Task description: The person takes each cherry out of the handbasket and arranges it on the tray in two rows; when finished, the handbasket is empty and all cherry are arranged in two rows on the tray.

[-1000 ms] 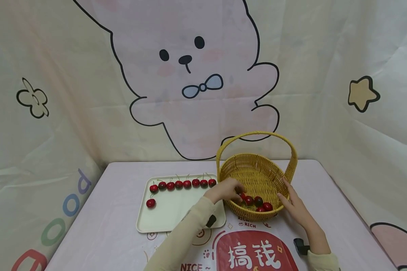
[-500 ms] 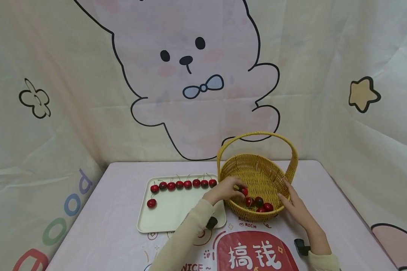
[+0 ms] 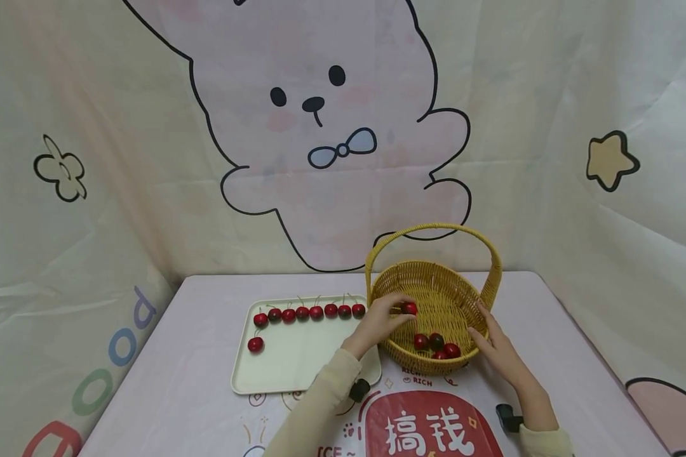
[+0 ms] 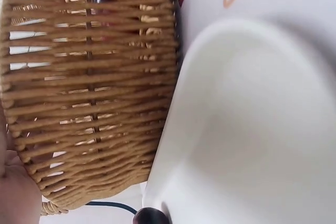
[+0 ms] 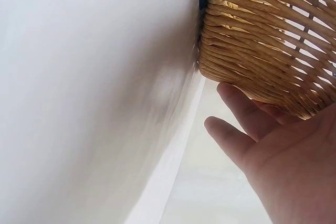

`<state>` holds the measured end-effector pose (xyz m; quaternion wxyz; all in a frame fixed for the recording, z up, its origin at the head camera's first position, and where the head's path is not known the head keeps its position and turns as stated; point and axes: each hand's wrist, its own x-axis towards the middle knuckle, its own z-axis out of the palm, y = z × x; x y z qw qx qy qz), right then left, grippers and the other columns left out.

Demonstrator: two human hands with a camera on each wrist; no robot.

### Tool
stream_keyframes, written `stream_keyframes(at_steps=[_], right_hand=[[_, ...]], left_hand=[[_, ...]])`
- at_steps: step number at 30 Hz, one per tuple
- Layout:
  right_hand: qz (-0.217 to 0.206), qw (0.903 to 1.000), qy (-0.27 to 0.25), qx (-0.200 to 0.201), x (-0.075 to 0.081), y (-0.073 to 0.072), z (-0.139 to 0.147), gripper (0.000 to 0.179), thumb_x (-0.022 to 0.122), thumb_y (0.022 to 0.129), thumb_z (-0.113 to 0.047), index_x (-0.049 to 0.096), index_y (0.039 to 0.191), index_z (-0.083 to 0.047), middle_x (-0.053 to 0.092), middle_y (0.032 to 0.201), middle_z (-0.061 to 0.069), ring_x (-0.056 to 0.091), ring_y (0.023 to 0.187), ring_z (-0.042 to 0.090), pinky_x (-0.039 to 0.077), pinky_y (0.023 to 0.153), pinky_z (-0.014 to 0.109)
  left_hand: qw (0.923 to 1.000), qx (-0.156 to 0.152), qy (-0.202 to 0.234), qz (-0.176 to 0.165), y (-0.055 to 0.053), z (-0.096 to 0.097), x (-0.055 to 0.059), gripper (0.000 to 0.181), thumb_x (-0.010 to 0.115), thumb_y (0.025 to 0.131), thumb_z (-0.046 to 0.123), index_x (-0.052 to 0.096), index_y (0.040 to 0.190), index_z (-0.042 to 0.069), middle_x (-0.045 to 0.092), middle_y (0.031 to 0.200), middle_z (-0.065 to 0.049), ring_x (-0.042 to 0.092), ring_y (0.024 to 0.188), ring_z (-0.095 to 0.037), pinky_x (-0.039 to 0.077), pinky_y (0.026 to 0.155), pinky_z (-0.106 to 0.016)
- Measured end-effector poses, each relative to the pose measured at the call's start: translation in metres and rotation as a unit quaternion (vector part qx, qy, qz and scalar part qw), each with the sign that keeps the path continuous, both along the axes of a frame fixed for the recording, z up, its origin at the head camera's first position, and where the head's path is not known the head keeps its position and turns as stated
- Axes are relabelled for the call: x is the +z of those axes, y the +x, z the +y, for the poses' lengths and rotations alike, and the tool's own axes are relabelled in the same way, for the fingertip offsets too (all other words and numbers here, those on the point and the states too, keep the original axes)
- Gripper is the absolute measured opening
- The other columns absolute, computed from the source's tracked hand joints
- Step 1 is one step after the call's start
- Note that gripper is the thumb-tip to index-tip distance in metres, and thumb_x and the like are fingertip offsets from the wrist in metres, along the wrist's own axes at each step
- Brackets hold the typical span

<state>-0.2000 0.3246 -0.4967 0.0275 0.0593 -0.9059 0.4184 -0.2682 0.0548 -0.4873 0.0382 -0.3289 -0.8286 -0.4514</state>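
Observation:
In the head view my left hand [image 3: 380, 324] pinches a red cherry [image 3: 410, 308] between thumb and fingers, over the left part of the yellow woven basket [image 3: 403, 276]. Several more cherries [image 3: 451, 350] lie loose at the basket's near side. My right hand [image 3: 500, 349] holds the basket's right rim, thumb over the edge; the right wrist view shows its other fingers [image 5: 239, 108] extended along the outer wicker wall. From the left wrist, only part of the left hand [image 4: 18, 192] shows beyond the wicker, and the pinched cherry is hidden.
Left of the basket is a white tray [image 3: 297, 365], close against it. A row of stemmed cherries [image 3: 316, 311] lines its far edge, and a single cherry [image 3: 255, 344] sits under the row's left end. The basket's tall handle [image 3: 434, 226] arches overhead. A cloth wall rises behind the table [image 3: 206, 317].
My left hand has lifted a cherry from the group at the basket's near side, up and slightly back. The right hand, basket and tray stay in place.

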Motion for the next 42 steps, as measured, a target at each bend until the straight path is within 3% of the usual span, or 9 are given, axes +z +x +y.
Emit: stream_keyframes(at_steps=[6, 16, 20, 24, 27, 30, 36, 42], right_hand=[[0.006, 1.0, -0.003, 0.002, -0.001, 0.001, -0.001, 0.07, 0.045, 0.097, -0.034, 0.005, 0.15, -0.013, 0.009, 0.15, 0.028, 0.013, 0.132, 0.054, 0.019, 0.096, 0.073], [0.01, 0.9999, 0.002, 0.001, -0.002, 0.0, 0.0, 0.07, 0.044, 0.097, -0.036, 0.004, 0.15, -0.012, 0.01, 0.15, 0.028, 0.013, 0.132, 0.055, 0.019, 0.096, 0.073], [0.002, 1.0, 0.005, 0.001, 0.0, 0.001, 0.0, 0.07, 0.043, 0.097, -0.036, 0.004, 0.15, -0.013, 0.009, 0.15, 0.028, 0.012, 0.132, 0.054, 0.019, 0.096, 0.073], [0.002, 1.0, 0.005, -0.001, 0.002, 0.001, -0.001, 0.07, 0.043, 0.097, -0.036, 0.004, 0.15, -0.013, 0.01, 0.151, 0.027, 0.013, 0.133, 0.054, 0.019, 0.096, 0.073], [0.006, 1.0, 0.005, -0.001, 0.001, 0.001, -0.001, 0.07, 0.044, 0.097, -0.036, 0.005, 0.15, -0.013, 0.01, 0.15, 0.027, 0.013, 0.133, 0.054, 0.019, 0.096, 0.073], [0.006, 1.0, 0.004, 0.0, 0.0, 0.001, -0.001, 0.07, 0.044, 0.097, -0.036, 0.004, 0.15, -0.013, 0.01, 0.151, 0.027, 0.013, 0.133, 0.054, 0.019, 0.096, 0.073], [0.0, 1.0, 0.001, -0.001, 0.0, 0.001, -0.001, 0.07, 0.044, 0.097, -0.036, 0.004, 0.15, -0.013, 0.009, 0.151, 0.028, 0.012, 0.133, 0.054, 0.018, 0.096, 0.074], [-0.003, 1.0, 0.001, -0.005, -0.002, 0.0, 0.0, 0.07, 0.044, 0.097, -0.035, 0.003, 0.15, -0.015, 0.008, 0.151, 0.027, 0.012, 0.133, 0.053, 0.018, 0.096, 0.073]], left_hand=[[0.9988, 0.002, 0.049, -0.001, 0.009, -0.001, -0.001, 0.033, 0.063, 0.088, 0.027, 0.06, 0.119, 0.017, 0.062, 0.11, 0.006, 0.059, 0.097, -0.004, 0.051, 0.08, -0.018], [0.9891, 0.014, 0.134, 0.058, 0.024, -0.01, 0.01, 0.032, 0.066, 0.085, 0.014, 0.061, 0.116, 0.017, 0.062, 0.109, 0.0, 0.06, 0.093, -0.01, 0.052, 0.07, -0.016], [0.986, 0.012, 0.16, 0.045, 0.038, -0.016, 0.023, 0.032, 0.065, 0.086, 0.01, 0.06, 0.118, 0.01, 0.061, 0.111, -0.007, 0.062, 0.093, -0.02, 0.053, 0.071, -0.018], [0.9853, -0.001, 0.169, 0.028, 0.057, -0.027, 0.045, 0.032, 0.061, 0.088, 0.004, 0.058, 0.12, 0.004, 0.059, 0.116, -0.014, 0.062, 0.094, -0.027, 0.054, 0.075, -0.022], [0.9862, -0.004, 0.164, 0.019, 0.068, -0.037, 0.057, 0.033, 0.059, 0.089, 0.003, 0.058, 0.122, 0.005, 0.058, 0.118, -0.015, 0.063, 0.093, -0.025, 0.054, 0.076, -0.024], [0.9878, 0.001, 0.156, 0.01, 0.074, -0.045, 0.062, 0.033, 0.057, 0.091, 0.005, 0.057, 0.124, 0.006, 0.058, 0.12, -0.014, 0.062, 0.093, -0.022, 0.055, 0.076, -0.027], [0.9879, 0.015, 0.154, -0.003, 0.08, -0.06, 0.063, 0.033, 0.054, 0.093, 0.006, 0.057, 0.125, 0.006, 0.057, 0.125, -0.012, 0.063, 0.097, -0.025, 0.054, 0.079, -0.027], [0.9864, 0.029, 0.161, 0.014, 0.071, -0.075, 0.041, 0.032, 0.057, 0.092, 0.011, 0.058, 0.124, 0.013, 0.057, 0.126, -0.005, 0.063, 0.099, -0.02, 0.054, 0.08, -0.027]])
